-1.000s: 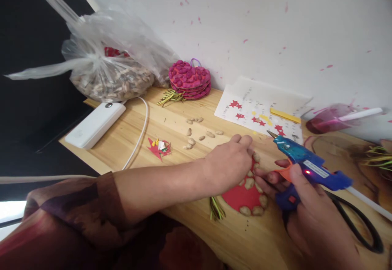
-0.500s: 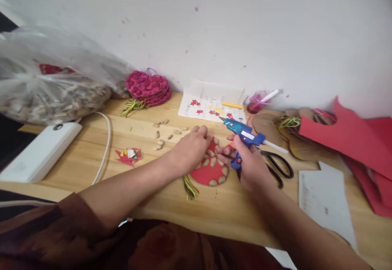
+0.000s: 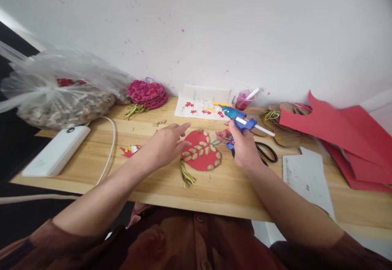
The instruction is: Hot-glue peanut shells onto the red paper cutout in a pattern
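A red round paper disc (image 3: 200, 163) lies on the wooden table, with peanuts (image 3: 201, 152) in a line across it and along part of its rim. A green and yellow tassel (image 3: 187, 176) hangs off its lower left. At the disc's left edge is my left hand (image 3: 167, 143), fingers stretched and apart, nothing seen in them. My right hand (image 3: 243, 145) grips a blue glue gun (image 3: 237, 117) to the right of the disc. Its nozzle points up and left, and a white glue stick (image 3: 263, 130) sticks out behind. Black-handled scissors (image 3: 269, 151) lie partly hidden beside that hand.
Loose peanuts (image 3: 159, 122) lie behind my left hand. At left are a white power bank (image 3: 56, 151) with a cable and a plastic bag (image 3: 67, 102). Pink discs (image 3: 147, 94), a paper sheet (image 3: 183, 110), a cup (image 3: 243, 100) and red sheets (image 3: 339, 135) line the wall side.
My left hand has drawn back left from the disc, its fingers opening and uncovering the row of peanuts. The glue gun stays in my right hand. The view has shifted.
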The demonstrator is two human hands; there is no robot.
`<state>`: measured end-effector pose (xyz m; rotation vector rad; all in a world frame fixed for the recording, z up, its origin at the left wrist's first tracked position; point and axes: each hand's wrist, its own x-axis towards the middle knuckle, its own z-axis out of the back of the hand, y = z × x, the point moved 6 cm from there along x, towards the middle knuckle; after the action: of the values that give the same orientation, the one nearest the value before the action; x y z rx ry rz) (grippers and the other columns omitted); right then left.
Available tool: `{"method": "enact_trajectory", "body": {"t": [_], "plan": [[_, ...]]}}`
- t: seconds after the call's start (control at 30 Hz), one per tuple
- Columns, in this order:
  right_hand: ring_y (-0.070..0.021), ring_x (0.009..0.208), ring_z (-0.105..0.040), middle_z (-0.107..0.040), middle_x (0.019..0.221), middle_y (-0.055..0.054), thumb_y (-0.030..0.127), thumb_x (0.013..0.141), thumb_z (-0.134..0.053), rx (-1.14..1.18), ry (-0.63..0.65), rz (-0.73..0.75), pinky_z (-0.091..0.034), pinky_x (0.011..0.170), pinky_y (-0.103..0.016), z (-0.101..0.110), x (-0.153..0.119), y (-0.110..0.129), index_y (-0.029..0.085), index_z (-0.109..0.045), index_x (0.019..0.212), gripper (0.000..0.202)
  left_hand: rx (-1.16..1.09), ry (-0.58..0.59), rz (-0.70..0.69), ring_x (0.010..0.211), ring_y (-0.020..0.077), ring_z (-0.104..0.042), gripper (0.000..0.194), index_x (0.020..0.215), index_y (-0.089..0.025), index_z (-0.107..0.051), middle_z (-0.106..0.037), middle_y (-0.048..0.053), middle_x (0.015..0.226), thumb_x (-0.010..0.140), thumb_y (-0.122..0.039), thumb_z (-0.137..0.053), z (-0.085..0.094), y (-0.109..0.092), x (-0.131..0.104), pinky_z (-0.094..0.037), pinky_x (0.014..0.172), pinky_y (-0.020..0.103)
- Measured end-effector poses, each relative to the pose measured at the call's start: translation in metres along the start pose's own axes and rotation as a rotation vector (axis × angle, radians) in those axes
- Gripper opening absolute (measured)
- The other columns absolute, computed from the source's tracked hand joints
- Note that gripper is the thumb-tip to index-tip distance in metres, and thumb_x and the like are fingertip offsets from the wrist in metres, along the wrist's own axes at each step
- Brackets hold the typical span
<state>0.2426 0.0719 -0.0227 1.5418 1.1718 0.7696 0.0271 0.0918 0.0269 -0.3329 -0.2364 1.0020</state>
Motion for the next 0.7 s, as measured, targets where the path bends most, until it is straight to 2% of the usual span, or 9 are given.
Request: {"method": "enact_trajectory", "body": {"t": [0.13,0.23,0.43,0.6,0.7], "plan": [[-0.0197,0.077,-0.073,-0.062,0.066,0.005,0.064,0.072,-0.078,-0.07,0.053,0.003,-0.063,0.078,-0.036,-0.001,0.002,-0.006,0.025,-0.062,0.087,0.044,-0.024,0.024,0.01,0.133,0.0302,-0.055,0.084,0.157,-0.017,-0.033,-0.052,0.016,0.146,0.086,-0.039,-0.07,-0.026,-0.002,-0.022,-0.044,0.112,0.042],[-0.0207,0.073,-0.073,-0.065,0.069,0.003,0.064,0.072,-0.078,-0.147,0.093,-0.022,-0.064,0.07,-0.037,0.0,0.0,-0.01,0.025,-0.063,0.089,0.045,-0.031,0.039,-0.001,0.142,0.0308,-0.045,0.088,0.16,-0.017,-0.027,-0.042,0.017,0.155,0.085,-0.035,-0.071,-0.038,-0.002,-0.025,-0.038,0.118,0.042],[-0.0181,0.055,-0.069,-0.063,0.064,0.004,0.065,0.076,-0.074,-0.309,0.073,0.01,-0.055,0.046,-0.027,0.006,-0.002,-0.003,0.025,-0.061,0.094,0.045,-0.075,0.074,-0.032,0.146,0.0276,-0.041,0.084,0.162,-0.017,-0.018,-0.042,0.015,0.158,0.09,-0.024,-0.06,-0.038,0.002,-0.021,-0.034,0.122,0.041],[-0.0179,0.069,-0.071,-0.065,0.072,0.003,0.067,0.075,-0.073,-0.345,0.016,0.09,-0.061,0.061,-0.031,0.008,0.0,0.004,0.023,-0.062,0.092,0.048,-0.146,0.119,-0.076,0.148,0.024,-0.038,0.083,0.163,-0.018,-0.013,-0.039,0.012,0.161,0.09,-0.017,-0.052,-0.044,-0.001,-0.02,-0.031,0.123,0.039],[-0.0183,0.069,-0.07,-0.066,0.072,0.002,0.066,0.075,-0.073,-0.355,0.02,0.098,-0.061,0.063,-0.033,0.008,0.001,0.002,0.023,-0.062,0.092,0.048,-0.153,0.09,-0.119,0.149,0.0231,-0.037,0.085,0.163,-0.018,-0.014,-0.033,0.012,0.165,0.088,-0.014,-0.054,-0.039,-0.002,-0.021,-0.032,0.123,0.036]]}}
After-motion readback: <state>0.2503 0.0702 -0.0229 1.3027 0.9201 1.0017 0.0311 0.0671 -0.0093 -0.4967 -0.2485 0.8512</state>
